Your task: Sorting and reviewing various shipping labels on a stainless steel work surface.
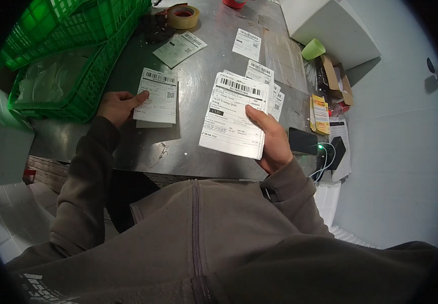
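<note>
My right hand (274, 138) grips a stack of printed shipping labels (230, 121) by its right edge, thumb on top, above the metal table (200, 163). Farther left, my left hand (122, 106) pinches a printed shipping label (160, 98) between thumb and fingers at its left edge. Another sheet shows beneath that label. Behind it lies a small pile of labels (181, 49), turned at an angle. A single label (246, 43) lies at the back, and several more labels (260, 72) are partly hidden behind the held stack.
Green plastic baskets (116, 57) stand at the left. A tape roll (183, 17) lies at the back. On the right are a light green cup (313, 49), an open cardboard box (333, 78), yellow printed cards (319, 114), a smartphone (302, 141) and a black device (338, 152) with cables.
</note>
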The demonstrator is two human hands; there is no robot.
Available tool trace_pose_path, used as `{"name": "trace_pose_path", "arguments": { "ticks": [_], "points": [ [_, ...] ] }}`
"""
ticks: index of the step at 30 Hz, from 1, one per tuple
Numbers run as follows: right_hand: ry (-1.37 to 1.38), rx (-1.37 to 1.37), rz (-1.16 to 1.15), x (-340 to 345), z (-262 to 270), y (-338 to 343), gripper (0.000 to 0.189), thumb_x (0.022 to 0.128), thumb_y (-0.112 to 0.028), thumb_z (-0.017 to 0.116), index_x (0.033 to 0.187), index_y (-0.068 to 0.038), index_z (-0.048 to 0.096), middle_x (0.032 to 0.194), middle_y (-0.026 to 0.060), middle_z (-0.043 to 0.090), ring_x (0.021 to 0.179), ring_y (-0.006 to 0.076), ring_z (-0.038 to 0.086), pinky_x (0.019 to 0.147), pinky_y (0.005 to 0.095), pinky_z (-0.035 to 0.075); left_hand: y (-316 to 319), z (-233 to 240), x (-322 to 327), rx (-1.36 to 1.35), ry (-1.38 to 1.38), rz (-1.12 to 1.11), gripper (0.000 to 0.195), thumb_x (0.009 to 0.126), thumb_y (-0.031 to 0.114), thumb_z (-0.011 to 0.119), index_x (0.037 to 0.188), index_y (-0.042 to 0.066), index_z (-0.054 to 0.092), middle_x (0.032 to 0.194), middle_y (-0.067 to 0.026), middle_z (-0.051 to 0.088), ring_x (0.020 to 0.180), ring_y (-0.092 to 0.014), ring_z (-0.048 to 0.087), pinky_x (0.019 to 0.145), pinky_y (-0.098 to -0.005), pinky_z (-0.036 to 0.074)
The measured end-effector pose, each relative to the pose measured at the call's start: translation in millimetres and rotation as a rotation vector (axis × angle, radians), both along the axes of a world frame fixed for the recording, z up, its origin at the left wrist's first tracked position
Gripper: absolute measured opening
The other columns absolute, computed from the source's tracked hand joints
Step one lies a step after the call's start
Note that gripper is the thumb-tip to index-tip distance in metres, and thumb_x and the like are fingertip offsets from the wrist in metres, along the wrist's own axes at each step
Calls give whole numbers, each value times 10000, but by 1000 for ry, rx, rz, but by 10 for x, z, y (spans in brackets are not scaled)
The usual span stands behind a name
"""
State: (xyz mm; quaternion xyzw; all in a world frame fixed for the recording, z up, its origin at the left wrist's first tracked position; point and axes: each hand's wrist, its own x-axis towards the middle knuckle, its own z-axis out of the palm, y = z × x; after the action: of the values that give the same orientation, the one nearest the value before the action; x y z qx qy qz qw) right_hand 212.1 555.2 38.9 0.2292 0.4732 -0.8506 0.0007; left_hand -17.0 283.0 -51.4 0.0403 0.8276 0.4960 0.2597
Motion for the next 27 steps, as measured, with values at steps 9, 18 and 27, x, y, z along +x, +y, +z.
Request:
{"name": "trace_pose_path", "arguments": {
  "ticks": [9, 18, 27],
  "points": [
    [9, 7, -38, -18, -59, 75, 490, 1064, -235, 559, 1434, 76, 479, 1327, 187, 641, 1169, 256, 687, 962, 354, 592, -144, -39, -160, 11, 11, 5, 404, 893, 409, 841, 910, 16, 749, 818, -40, 725, 698, -112, 649, 650, -271, 519],
    [40, 25, -109, 15, -70, 221, 455, 1068, -202, 547, 1420, 80, 486, 1330, 186, 641, 1178, 260, 686, 977, 370, 596, -526, -55, -592, 192, -205, 172, 404, 969, 428, 727, 1241, 130, 708, 1054, 11, 705, 974, -130, 628, 872, -373, 493],
    [1, 34, -58, -8, -96, 145, 474, 1062, -217, 560, 1426, 77, 484, 1337, 189, 639, 1174, 262, 688, 971, 368, 593, -284, -136, -363, 70, -8, 5, 336, 1023, 279, 678, 1138, -32, 728, 962, -64, 746, 792, -136, 679, 713, -296, 546]
  ]
}}
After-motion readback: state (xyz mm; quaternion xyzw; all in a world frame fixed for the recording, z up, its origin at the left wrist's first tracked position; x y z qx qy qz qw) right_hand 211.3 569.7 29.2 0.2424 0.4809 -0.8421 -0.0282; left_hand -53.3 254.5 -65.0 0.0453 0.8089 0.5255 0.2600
